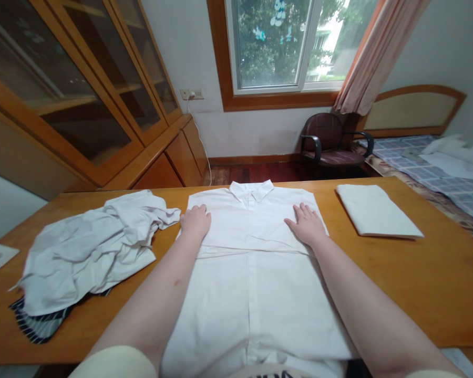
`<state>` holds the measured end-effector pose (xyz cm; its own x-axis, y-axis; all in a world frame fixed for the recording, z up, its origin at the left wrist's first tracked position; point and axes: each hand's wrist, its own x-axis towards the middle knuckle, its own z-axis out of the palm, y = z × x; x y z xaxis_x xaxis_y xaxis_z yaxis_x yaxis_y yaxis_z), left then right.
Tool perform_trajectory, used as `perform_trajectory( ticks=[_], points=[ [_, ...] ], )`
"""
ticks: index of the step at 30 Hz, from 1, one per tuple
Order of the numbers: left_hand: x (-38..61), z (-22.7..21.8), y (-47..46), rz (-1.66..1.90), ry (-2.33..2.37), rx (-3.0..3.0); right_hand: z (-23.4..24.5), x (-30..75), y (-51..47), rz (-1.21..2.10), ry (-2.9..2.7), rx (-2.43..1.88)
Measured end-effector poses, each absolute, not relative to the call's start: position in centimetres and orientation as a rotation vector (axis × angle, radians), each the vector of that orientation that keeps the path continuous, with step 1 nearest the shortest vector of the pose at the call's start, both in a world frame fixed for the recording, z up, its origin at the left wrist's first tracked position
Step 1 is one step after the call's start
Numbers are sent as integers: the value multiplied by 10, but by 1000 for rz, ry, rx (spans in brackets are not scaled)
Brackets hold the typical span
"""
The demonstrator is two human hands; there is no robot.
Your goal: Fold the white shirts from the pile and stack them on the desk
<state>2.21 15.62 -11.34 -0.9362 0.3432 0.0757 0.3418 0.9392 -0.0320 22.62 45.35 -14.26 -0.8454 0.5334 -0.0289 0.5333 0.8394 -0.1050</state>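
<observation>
A white shirt (244,294) lies spread on the wooden table in front of me, its collar (252,191) at the far side. A crosswise fold runs over it below my hands, and its near end reaches the table's front edge. On the shirt's upper left side rests my left hand (196,220), palm down, fingers pointing away and slightly bent. My right hand (306,223) lies flat on the upper right side with fingers apart. Both hands touch the cloth without lifting it.
Left on the table (398,283) is a crumpled white garment (90,247), with dark striped cloth (41,320) under it. A folded white cloth (378,210) lies to the right. Beyond stand a glass-door cabinet (142,142), an armchair (331,139) and a bed (437,157).
</observation>
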Motion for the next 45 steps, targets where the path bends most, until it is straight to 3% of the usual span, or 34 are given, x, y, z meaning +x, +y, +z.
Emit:
perform_trajectory(
  ticks=[8, 17, 25, 33, 45],
  points=[
    [17, -124, 245, -200, -2876, -1136, -146, 226, 454, 139, -2999, -870],
    [-4, -145, 261, -375, -2995, -869, -145, 226, 455, 170, -3014, -882],
    [-24, -137, 264, -453, -2932, -601, -145, 225, 454, 167, -3013, -882],
    [-39, -123, 282, -415, -3022, -828, -145, 225, 453, 175, -3003, -890],
    [-10, -81, 273, -434, -2778, -1014, -144, 226, 453, 172, -3001, -886]
  ],
)
